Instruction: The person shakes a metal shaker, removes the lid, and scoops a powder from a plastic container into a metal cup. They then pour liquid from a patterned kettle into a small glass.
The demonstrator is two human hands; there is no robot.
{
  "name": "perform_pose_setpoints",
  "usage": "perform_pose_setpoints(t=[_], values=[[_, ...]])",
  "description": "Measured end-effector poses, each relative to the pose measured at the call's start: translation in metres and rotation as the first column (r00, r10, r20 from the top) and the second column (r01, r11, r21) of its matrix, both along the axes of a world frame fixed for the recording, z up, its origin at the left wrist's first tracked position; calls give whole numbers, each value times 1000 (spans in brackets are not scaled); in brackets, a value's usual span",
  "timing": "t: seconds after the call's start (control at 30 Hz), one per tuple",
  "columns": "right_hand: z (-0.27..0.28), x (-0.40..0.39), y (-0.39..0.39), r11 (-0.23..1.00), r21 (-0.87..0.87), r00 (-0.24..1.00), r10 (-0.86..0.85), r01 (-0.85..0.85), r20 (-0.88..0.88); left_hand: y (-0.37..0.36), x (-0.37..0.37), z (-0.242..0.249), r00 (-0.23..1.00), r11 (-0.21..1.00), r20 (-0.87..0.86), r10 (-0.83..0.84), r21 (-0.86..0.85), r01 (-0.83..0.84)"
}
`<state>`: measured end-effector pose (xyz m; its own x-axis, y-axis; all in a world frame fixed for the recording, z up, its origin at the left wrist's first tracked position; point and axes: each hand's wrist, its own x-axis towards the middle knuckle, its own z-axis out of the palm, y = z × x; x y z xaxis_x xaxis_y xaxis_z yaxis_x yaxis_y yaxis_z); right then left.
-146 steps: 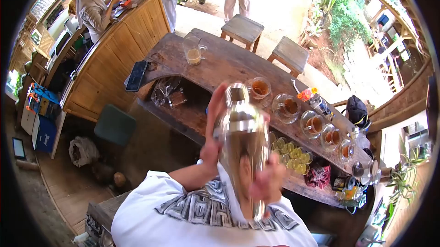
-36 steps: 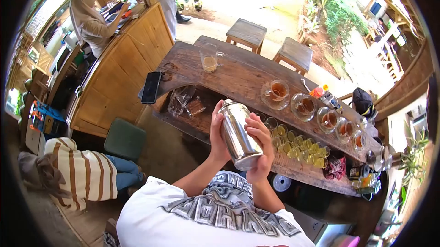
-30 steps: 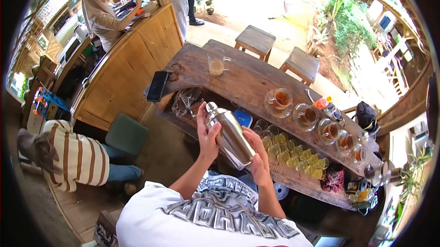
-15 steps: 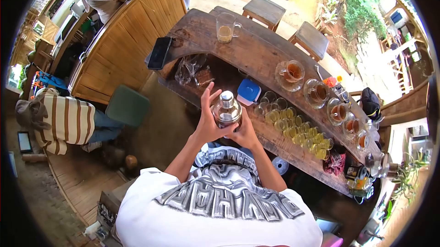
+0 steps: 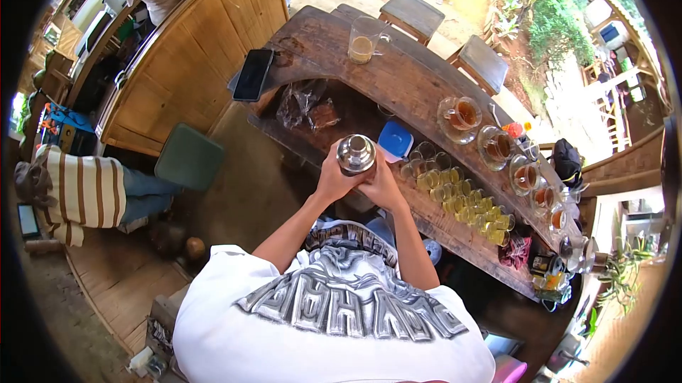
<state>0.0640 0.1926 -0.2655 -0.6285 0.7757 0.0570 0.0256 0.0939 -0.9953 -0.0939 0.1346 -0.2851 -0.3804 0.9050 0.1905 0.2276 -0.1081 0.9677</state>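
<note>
One long, curved wooden table (image 5: 419, 81) across the view, with a lower shelf (image 5: 426, 221) along its near side. At upper left, a wooden counter (image 5: 206, 63). Below that, a person in a striped top (image 5: 89, 187), close to a green stool (image 5: 188, 158). Beyond the table's far edge, two wooden stools (image 5: 412, 13). Near the shelf's edge, in front of the wearer's white shirt, a metal shaker (image 5: 356, 155), capped, top toward the camera. Wrapped around opposite sides of it, right hand (image 5: 334, 178) and left hand (image 5: 381, 185), both curled closed on its body, some fingers hidden. Just past the left hand, a blue-lidded box (image 5: 396, 140). On the tabletop, a dark phone (image 5: 253, 75), a part-filled glass mug (image 5: 361, 49) and a row of cups of brown liquid (image 5: 463, 114). Along the shelf, small glasses of yellowish liquid (image 5: 465, 203).
</note>
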Motion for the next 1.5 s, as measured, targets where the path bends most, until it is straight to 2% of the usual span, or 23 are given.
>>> perform_pose_setpoints(t=[0.03,0.07,0.13,0.17,0.3,0.37,0.43,0.5,0.6,0.63,0.73,0.8,0.93,0.97,1.03,1.07,1.13,1.27,1.3,1.37,1.4,1.47,1.5], values=[[3,0,0,972,-225,989,42,-73,-140,1,-2,-3,1000,1000,-3,27,11,-27],[6,-1,1,974,-218,989,37,-68,-142,2,-3,-5,1000,1000,-4,21,19,-21],[13,-4,2,998,67,999,18,-16,-34,4,-4,-12,999,997,14,40,58,-41],[14,-11,2,969,243,997,-53,40,47,5,-7,-17,996,995,-84,36,98,-28],[26,-42,0,951,273,968,-195,146,161,14,-5,-45,999,991,-31,23,131,-18],[17,-49,3,850,484,924,-334,210,187,20,-4,-59,999,988,-28,30,152,-25],[9,-54,4,825,504,914,-376,256,151,21,-6,-62,999,986,-23,35,165,-31],[3,-55,6,797,525,901,-416,299,119,27,-10,-53,971,975,-227,75,220,-24],[1,-56,11,800,499,898,-431,335,89,30,-14,-54,983,980,-183,-2,197,39],[1,-54,13,813,488,908,-408,317,89,27,-11,-50,995,984,-97,8,179,9],[2,-50,19,848,454,932,-351,275,92,30,-15,-47,998,994,-42,-50,96,54],[5,-48,23,897,362,941,-316,254,123,35,-18,-48,995,990,-88,-49,129,61],[12,-45,28,916,339,952,-273,213,141,36,-23,-54,991,991,-116,-71,106,83],[15,-42,30,917,337,951,-272,212,144,34,-29,-51,983,986,-103,-149,54,155],[25,-33,37,931,365,981,-96,29,168,38,-36,-46,971,974,-87,-225,6,226],[28,-29,40,933,359,981,-98,31,170,38,-38,-46,956,962,-101,-274,-35,272],[36,-23,47,954,275,976,59,-117,210,32,-39,-47,939,945,-112,-325,-79,317],[40,-19,57,978,125,982,156,-169,109,25,-37,-31,938,951,-156,-309,-69,302],[40,-19,55,978,123,982,157,-170,109,19,-36,-23,950,960,-142,-277,-89,267],[44,-26,49,988,-155,999,12,-18,-43,10,-37,-26,967,971,-111,-231,-95,221],[40,-31,48,987,-159,999,15,-22,-44,4,-38,-28,980,979,-80,-184,-100,176],[33,-39,44,956,-281,987,-118,83,-112,-8,-41,-25,984,983,-94,-153,-119,141],[31,-41,43,958,-261,988,-141,121,-60,-14,-44,-28,989,992,-114,-90,-95,80]])
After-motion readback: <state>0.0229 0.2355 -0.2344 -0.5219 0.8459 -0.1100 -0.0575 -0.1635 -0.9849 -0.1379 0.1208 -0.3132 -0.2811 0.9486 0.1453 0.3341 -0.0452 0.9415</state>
